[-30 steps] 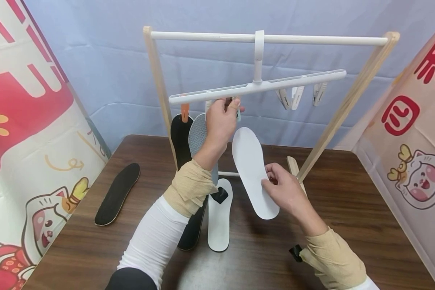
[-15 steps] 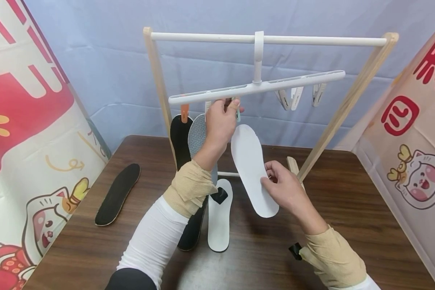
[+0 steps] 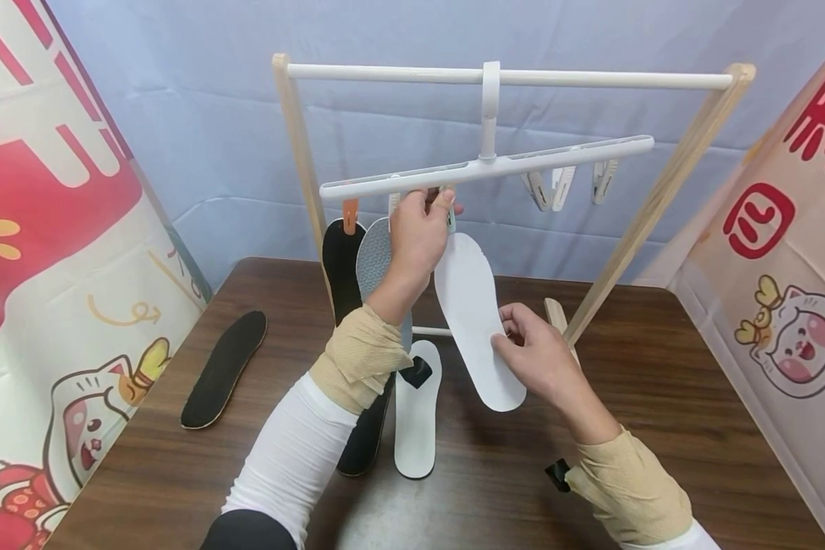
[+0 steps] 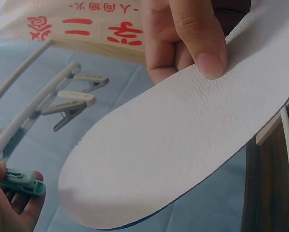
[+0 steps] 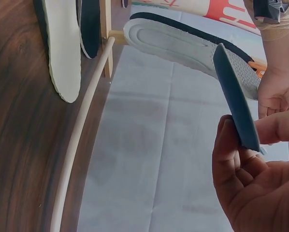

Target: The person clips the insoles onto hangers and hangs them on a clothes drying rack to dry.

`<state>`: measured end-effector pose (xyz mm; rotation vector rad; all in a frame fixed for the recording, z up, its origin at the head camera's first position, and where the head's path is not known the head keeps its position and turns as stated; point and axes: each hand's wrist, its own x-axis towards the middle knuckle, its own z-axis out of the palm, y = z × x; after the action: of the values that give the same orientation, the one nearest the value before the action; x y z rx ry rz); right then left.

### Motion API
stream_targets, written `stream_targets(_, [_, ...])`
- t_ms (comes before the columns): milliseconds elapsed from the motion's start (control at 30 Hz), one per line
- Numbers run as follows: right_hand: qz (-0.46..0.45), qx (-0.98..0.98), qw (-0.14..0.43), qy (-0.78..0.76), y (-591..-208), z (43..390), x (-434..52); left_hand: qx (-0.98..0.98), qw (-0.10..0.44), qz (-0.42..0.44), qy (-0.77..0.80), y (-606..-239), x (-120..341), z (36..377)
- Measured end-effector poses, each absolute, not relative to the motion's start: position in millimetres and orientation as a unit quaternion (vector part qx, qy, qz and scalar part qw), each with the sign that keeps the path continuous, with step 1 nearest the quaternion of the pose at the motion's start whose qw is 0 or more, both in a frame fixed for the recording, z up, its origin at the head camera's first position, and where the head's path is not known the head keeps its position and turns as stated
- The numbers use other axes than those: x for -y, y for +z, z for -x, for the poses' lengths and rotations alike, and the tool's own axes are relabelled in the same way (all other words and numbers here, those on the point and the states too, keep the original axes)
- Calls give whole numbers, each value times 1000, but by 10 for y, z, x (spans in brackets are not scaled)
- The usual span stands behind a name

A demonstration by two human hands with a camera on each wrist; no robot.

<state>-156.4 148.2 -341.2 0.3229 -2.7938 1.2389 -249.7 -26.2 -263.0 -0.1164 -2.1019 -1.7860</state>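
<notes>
Head view, with both wrist views: one white insole (image 3: 477, 317), tilted, held in the air above the brown desk (image 3: 660, 367); upper end just beside a mint-green clip (image 4: 22, 181), a gap between the two showing in the left wrist view.
Right hand (image 3: 539, 355): grip grasping the white insole by its edge, thumb on the white face.
Left hand (image 3: 419, 229): grip pinching the mint-green clip, beneath the hanger.
White hanger (image 3: 550, 163), one: sloping, left end lower, hooked over the white rail (image 3: 605, 79) of a rack with wooden legs.
Orange clip (image 3: 350, 216), one: at the top of a hanging black insole (image 3: 344, 263).
Grey insole (image 3: 374, 252), one: textured, hanging beside the black, partly behind the left hand and wrist.
Pale clips (image 3: 562, 189), three: on the hanger's right half.
Lying on the desk: dark insole (image 3: 223, 370), far left; pale insole (image 3: 415, 435), near the middle; another black one (image 3: 363, 443) beside it, partly covered by the left arm.
</notes>
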Motion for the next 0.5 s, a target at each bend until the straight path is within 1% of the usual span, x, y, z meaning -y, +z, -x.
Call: stream_targets(500, [-114, 902, 31, 416, -3383, 1588, -1449, 744, 187, 43, -640, -2623, 262, 2485])
